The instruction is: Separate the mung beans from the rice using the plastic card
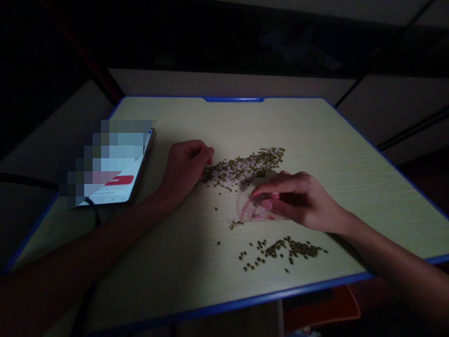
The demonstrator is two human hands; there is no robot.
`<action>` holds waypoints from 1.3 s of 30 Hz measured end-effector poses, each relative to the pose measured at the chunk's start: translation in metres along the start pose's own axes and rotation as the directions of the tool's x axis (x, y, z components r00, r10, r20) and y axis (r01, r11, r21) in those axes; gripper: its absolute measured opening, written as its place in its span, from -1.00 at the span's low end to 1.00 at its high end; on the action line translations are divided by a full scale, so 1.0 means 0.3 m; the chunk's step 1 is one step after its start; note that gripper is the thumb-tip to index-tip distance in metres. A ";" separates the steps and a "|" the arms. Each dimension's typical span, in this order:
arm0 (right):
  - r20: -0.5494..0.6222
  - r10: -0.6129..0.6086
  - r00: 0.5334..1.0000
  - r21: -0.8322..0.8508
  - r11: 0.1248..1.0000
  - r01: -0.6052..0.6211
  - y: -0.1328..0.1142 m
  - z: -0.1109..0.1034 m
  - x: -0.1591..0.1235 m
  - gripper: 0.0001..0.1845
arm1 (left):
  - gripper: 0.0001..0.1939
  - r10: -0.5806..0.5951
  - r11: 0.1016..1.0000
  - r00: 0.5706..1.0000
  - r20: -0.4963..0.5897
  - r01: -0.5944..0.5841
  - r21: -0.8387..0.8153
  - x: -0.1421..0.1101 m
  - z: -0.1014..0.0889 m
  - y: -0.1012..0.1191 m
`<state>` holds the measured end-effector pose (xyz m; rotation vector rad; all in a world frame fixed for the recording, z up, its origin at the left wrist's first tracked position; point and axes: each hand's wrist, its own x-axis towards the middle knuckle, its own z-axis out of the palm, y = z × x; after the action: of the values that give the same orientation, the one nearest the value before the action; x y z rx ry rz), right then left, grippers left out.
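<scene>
My right hand (298, 199) pinches a clear protractor (256, 210) with red markings between thumb and fingers. The protractor lies close to the tabletop, and my fingers cover part of it. Just beyond it stretches a long pile of green beans mixed with small pale grains (245, 167). At the left end of that pile rests my left hand (187, 164), its fingers curled into a loose fist; nothing shows in it. Nearer the table's front edge lies a separate group of green beans (294, 248). A few beans and pale bits (235, 224) sit beside the protractor's lower left corner.
A lit phone or tablet (121, 189), partly blurred out, lies left of my left forearm. A dark cable (95, 213) runs by it. The pale wood-grain table (175, 262) has a blue rim. Below its front edge is an orange-red object (322, 309).
</scene>
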<state>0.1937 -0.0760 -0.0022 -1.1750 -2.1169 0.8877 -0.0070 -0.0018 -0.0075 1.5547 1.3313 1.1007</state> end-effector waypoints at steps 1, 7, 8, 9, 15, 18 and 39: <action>0.005 -0.010 1.000 -0.004 1.000 0.010 0.000 -0.002 -0.002 -0.75 | -0.74 -0.002 1.000 1.000 -0.001 0.002 -0.001 0.000 0.000 0.000; 0.041 -0.087 0.995 -0.011 0.996 0.088 0.001 -0.013 -0.006 -0.78 | -0.73 0.022 1.000 1.000 0.005 -0.022 -0.023 0.005 0.003 -0.008; 0.043 -0.087 0.995 -0.016 0.996 0.088 0.002 -0.016 -0.007 -0.78 | -0.73 0.028 0.999 1.000 0.005 -0.027 -0.021 0.005 0.003 -0.009; 0.040 -0.084 0.996 -0.025 0.996 0.085 0.002 -0.019 -0.008 -0.78 | -0.73 0.031 0.999 1.000 0.004 -0.031 -0.016 0.005 0.002 -0.009; 0.044 -0.116 0.992 -0.031 0.993 0.117 0.003 -0.030 -0.018 -0.81 | -0.75 0.013 1.000 1.000 0.002 -0.013 0.012 0.002 -0.001 -0.008; 0.080 -0.117 0.990 -0.009 0.993 0.118 0.000 -0.026 -0.018 -0.81 | -0.75 0.017 1.000 1.000 -0.004 -0.017 0.015 0.002 0.000 -0.008; 0.050 -0.080 0.996 0.000 0.997 0.080 -0.010 0.009 -0.010 -0.79 | -0.74 -0.001 1.000 1.000 0.002 0.001 0.014 -0.001 0.002 0.003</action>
<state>0.1916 -0.0805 -0.0021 -1.0715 -2.1892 0.8869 -0.0060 -0.0022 -0.0068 1.5648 1.3406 1.0914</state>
